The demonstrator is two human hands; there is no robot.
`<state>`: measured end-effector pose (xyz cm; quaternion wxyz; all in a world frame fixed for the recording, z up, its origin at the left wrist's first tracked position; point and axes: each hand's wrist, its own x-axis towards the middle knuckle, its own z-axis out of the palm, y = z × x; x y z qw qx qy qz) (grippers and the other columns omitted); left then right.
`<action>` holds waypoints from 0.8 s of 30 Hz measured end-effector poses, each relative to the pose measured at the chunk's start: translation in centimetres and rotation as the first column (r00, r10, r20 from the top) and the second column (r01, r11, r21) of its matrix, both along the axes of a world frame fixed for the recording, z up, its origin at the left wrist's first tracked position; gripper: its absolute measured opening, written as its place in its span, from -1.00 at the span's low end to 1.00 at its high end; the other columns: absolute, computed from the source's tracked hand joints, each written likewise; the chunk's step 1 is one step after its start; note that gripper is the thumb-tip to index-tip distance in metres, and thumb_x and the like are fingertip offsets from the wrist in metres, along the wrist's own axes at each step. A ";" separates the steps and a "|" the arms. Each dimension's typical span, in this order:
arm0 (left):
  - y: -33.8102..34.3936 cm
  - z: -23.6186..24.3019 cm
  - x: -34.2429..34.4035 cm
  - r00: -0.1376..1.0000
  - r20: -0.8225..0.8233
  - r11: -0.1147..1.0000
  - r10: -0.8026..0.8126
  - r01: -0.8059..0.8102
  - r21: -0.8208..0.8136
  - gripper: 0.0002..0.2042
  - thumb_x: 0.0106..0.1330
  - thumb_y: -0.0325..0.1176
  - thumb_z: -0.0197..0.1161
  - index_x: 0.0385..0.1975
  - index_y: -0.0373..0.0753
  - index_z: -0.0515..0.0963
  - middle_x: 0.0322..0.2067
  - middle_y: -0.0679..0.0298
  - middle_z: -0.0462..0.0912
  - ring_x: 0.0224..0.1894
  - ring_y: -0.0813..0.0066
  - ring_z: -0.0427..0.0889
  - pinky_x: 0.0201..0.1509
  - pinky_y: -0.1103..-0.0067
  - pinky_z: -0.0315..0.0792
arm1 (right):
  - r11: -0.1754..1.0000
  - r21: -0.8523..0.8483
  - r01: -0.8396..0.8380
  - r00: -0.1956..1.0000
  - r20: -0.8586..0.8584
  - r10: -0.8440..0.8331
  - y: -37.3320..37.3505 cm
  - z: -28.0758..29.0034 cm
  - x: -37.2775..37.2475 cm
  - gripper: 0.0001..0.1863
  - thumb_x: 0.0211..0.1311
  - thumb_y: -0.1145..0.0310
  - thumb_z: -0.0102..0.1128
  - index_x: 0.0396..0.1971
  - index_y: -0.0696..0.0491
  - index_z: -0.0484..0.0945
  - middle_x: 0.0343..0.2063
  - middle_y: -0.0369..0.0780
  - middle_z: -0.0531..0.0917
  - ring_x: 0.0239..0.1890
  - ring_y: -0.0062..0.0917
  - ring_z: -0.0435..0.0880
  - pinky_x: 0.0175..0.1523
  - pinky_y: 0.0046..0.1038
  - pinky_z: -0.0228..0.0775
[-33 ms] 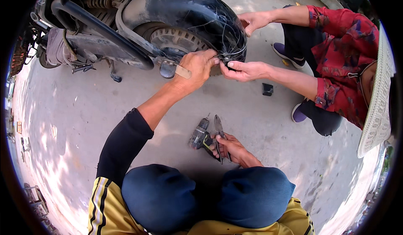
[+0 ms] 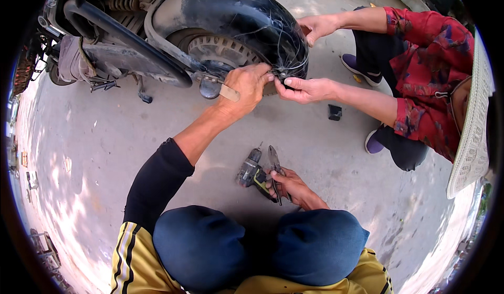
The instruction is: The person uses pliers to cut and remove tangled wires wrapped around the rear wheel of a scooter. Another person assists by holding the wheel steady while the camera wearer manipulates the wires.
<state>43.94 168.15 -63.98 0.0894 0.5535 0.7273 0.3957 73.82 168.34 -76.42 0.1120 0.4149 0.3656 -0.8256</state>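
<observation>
Two sets of hands crowd the scooter's rear tyre (image 2: 247,21) at 12 o'clock. Left hand (image 2: 247,86) pinches thin wire (image 2: 286,65) at the tread, touching a helper's hand (image 2: 304,89) — a tug could cut fingers. Right hand (image 2: 289,186) at 6 o'clock clenches pliers (image 2: 275,168) beside a drill (image 2: 251,172) — easy to jab a knee

Tyre (image 2: 247,18): black, dusty, mounted on scooter rear wheel, far centre, thin wires trailing over its tread. Pliers (image 2: 275,167): dark metal, jaws pointing far, near centre, above concrete floor.
</observation>
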 end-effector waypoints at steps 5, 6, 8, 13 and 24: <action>0.4 -0.2 1.0 0.999 -0.026 0.981 0.034 -0.029 0.191 -0.81 0.46 -0.33 0.28 -0.17 -0.35 0.61 -0.30 -0.03 0.73 -0.23 -0.04 0.74 -0.18 0.20 0.53 | 0.886 0.441 -0.144 0.989 0.042 0.140 0.2 -4.4 2.8 -0.75 0.57 0.22 0.14 -0.05 0.10 0.56 -0.46 -0.24 0.66 -0.48 -0.57 0.62 -0.37 -0.43 0.51; 0.4 -0.1 1.1 0.992 0.126 0.971 0.005 -0.034 0.235 -0.81 0.47 -0.32 0.29 -0.19 -0.35 0.62 -0.34 0.03 0.71 -0.28 0.09 0.71 -0.20 0.25 0.52 | 0.844 0.504 -0.185 0.983 0.083 0.166 0.1 -4.6 2.7 -0.75 0.55 0.21 0.15 -0.07 0.10 0.56 -0.48 -0.24 0.64 -0.48 -0.58 0.61 -0.37 -0.43 0.50; 0.8 0.0 1.4 0.908 0.414 0.947 -0.071 -0.070 0.314 -0.79 0.48 -0.30 0.32 -0.24 -0.36 0.62 -0.42 0.14 0.69 -0.37 0.35 0.66 -0.25 0.36 0.49 | 0.802 0.527 -0.281 0.960 0.174 0.222 0.2 -4.8 2.9 -0.70 0.51 0.15 0.20 -0.07 0.11 0.56 -0.51 -0.23 0.64 -0.48 -0.56 0.63 -0.38 -0.42 0.50; 1.3 1.4 2.4 0.894 0.417 0.954 0.163 -0.251 0.165 -0.74 0.49 -0.29 0.34 -0.38 -0.37 0.60 -0.54 0.28 0.57 -0.43 0.60 0.36 -0.32 0.53 0.37 | 0.743 0.555 -0.373 0.928 0.238 0.288 -0.6 -6.3 4.6 -0.60 0.45 0.09 0.25 -0.03 0.15 0.55 -0.42 -0.07 0.70 -0.36 -0.28 0.72 -0.22 -0.26 0.56; 1.6 0.7 2.7 0.776 0.630 0.949 -0.012 -0.189 0.251 -0.83 0.41 -0.37 0.40 -0.25 -0.38 0.66 -0.36 0.27 0.73 -0.29 0.61 0.59 -0.16 0.59 0.50 | 0.591 0.695 -0.408 0.908 0.242 0.342 -0.4 -7.1 4.9 -0.43 0.41 0.06 0.22 0.25 0.15 0.50 0.01 0.16 0.69 0.16 0.10 0.62 0.27 -0.08 0.44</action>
